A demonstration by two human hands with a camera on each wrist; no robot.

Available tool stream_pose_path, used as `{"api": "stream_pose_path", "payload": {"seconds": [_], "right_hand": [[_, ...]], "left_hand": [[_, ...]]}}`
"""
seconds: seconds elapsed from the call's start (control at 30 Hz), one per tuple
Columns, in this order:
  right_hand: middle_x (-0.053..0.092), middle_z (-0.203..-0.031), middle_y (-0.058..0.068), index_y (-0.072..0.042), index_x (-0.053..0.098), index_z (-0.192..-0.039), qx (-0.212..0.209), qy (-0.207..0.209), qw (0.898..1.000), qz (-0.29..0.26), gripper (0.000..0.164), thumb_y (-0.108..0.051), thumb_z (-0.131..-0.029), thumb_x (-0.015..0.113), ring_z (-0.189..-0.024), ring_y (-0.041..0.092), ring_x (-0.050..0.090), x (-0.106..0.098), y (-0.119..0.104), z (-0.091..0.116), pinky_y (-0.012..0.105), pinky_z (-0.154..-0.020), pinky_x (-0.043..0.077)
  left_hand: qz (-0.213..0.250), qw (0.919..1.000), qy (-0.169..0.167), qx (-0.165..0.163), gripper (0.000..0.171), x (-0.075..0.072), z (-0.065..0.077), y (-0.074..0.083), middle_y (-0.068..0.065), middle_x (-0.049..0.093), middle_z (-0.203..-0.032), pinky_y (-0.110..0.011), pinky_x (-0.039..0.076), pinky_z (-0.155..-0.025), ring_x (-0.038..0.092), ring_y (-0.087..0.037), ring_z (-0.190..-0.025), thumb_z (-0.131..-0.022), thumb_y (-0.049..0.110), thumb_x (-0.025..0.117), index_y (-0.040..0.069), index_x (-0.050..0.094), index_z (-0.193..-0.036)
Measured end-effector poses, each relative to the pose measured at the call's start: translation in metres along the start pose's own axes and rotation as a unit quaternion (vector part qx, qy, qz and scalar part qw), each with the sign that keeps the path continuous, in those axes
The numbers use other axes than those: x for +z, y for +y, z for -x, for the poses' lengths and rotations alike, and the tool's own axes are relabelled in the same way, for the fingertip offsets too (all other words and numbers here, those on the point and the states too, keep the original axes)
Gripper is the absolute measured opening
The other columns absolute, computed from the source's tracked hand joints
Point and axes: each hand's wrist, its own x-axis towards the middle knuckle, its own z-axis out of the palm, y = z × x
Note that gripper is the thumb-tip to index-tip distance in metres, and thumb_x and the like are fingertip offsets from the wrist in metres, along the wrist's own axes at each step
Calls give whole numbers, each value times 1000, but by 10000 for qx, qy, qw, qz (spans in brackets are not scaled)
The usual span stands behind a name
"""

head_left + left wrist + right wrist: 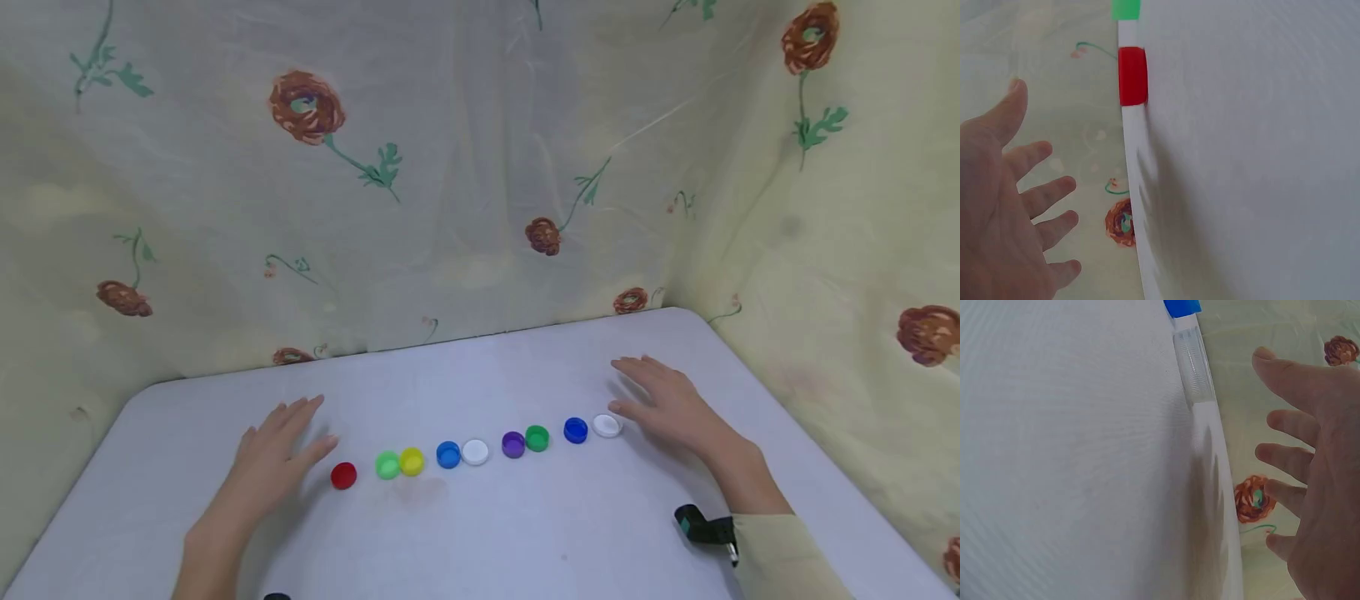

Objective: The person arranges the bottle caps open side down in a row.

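Note:
A row of coloured bottle caps lies across the white table. My left hand (272, 461) hovers with spread fingers just left of the red cap (343, 476), holding nothing; the left wrist view shows its palm beside that red cap (1133, 76). At the row's other end, my right hand (666, 405) is held over the table with fingers extended, nearest the white cap (607, 426). That cap looks ridged and translucent in the right wrist view. Between them lie a light green cap (387, 465), a yellow cap (412, 462) and a blue cap (448, 455).
Further along are another white cap (476, 452), a purple cap (513, 445), a green cap (537, 438) and a dark blue cap (576, 430). A flowered curtain (465, 192) hangs behind and beside the table (480, 542). A black device (705, 528) sits at the right sleeve.

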Motion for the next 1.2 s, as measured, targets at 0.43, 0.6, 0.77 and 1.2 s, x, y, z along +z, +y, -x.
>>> {"api": "stream_pose_path", "payload": {"seconds": [0.43,0.6,0.77,1.2], "right_hand": [[46,-152,18,-11,46,-147,293,-231,9992,-165,65,-42,-94,64,-145,47,30,0,3,5,69,-113,22],[46,-152,19,-12,46,-148,341,-312,9987,-205,65,-44,-94,64,-144,48,31,0,6,6,69,-112,23],[47,-152,18,-14,46,-148,404,-444,9979,-227,67,-48,-93,63,-143,47,33,1,6,8,68,-112,25],[54,-145,18,-11,55,-140,396,-554,9972,-311,60,-44,-92,66,-140,46,39,0,9,12,64,-113,30]], "left_hand": [[68,9998,-122,117,75,12,-16,25,-16,35,-159,-75,8,-113,20,-45,-148,-95,60,53,19,34,-155],[-40,9998,-195,55,74,18,-23,36,-17,35,-159,-74,9,-114,22,-45,-148,-95,58,55,20,34,-155],[-149,9994,-294,53,75,23,-29,46,-17,35,-159,-73,11,-115,25,-43,-147,-94,59,55,22,33,-155],[-223,9986,-456,147,73,35,-40,65,-14,38,-158,-72,10,-116,28,-40,-148,-93,59,57,25,35,-154]]}}
